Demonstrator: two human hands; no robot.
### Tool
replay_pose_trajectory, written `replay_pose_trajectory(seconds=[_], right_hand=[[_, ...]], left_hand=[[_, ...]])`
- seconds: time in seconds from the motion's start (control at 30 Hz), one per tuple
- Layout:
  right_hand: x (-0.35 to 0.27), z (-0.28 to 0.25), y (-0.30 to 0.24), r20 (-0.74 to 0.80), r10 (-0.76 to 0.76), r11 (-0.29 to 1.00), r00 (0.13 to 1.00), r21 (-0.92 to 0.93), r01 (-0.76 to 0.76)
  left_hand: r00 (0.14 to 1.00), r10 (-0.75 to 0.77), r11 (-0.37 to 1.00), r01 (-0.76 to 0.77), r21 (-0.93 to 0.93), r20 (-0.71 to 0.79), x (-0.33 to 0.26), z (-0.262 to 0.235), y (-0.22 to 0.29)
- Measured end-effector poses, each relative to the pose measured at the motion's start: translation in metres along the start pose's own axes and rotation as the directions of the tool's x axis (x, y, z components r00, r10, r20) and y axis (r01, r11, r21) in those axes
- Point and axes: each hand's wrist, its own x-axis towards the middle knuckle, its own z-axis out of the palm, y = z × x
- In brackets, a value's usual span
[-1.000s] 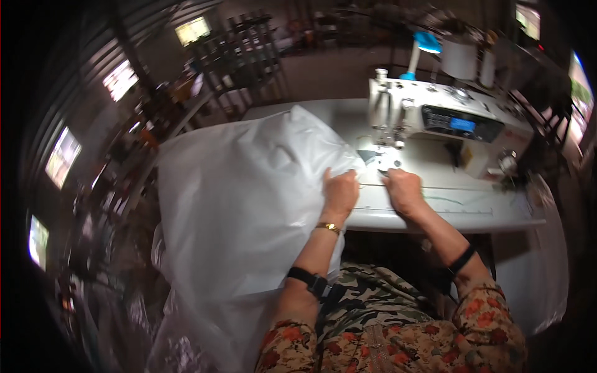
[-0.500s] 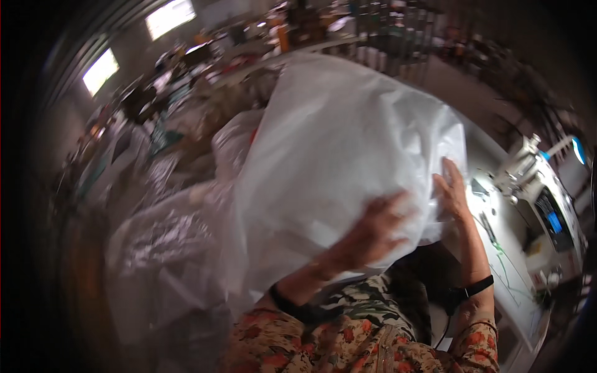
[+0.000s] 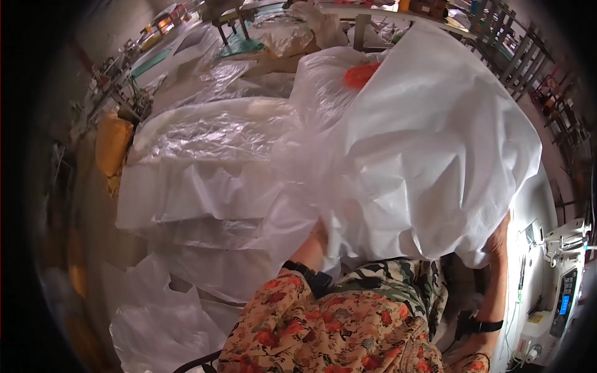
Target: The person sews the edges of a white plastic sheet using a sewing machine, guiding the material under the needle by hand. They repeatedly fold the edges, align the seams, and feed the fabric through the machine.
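A large white woven-plastic sheet point(image 3: 429, 143) is raised in front of me, creased and bulging, its lower edge at my waist. My left hand point(image 3: 319, 234) is closed on its lower left edge, where folds bunch together; the sheet covers the fingers. On the opposite side my right hand point(image 3: 498, 241) grips the lower right edge, its fingers also behind the material. Beside my right forearm stands a white sewing machine point(image 3: 563, 292) with a small lit display, on a pale worktable point(image 3: 528, 248).
Heaped clear and whitish plastic sheeting point(image 3: 205, 193) lies to the left, some of it touching the raised sheet. A red item point(image 3: 360, 76) shows behind the sheet. A yellow bundle point(image 3: 113, 143) is at the far left. Metal racks point(image 3: 513, 50) stand at the back right.
My view has swung left, so more of the plastic heap shows. Both hands, earlier on top of the sheet, are now at its lower edges, partly covered by it. The sheet has turned with me.
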Motion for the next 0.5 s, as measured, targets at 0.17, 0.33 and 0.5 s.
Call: replay_pose_trajectory(seconds=[0.17, 0.33, 0.5], right_hand=[[-0.064, 0.081, 0.008, 0.362, 0.325, 0.924, 0.873, -0.319, -0.212], [-0.106, 0.135, -0.028, 0.633, -0.04, 0.987, 0.773, -0.095, 0.13], [-0.107, 0.151, -0.093, 0.73, -0.201, 0.774, 0.653, -0.29, 0.563]], left_hand=[[0.998, 0.049, 0.996, -0.046, -0.072, 0.037, -0.015, 0.008, 0.011], [0.983, 0.126, 0.986, -0.11, -0.124, 0.132, -0.022, -0.002, 0.018], [0.984, 0.181, 0.971, -0.179, -0.156, -0.004, -0.022, -0.04, 0.028]])
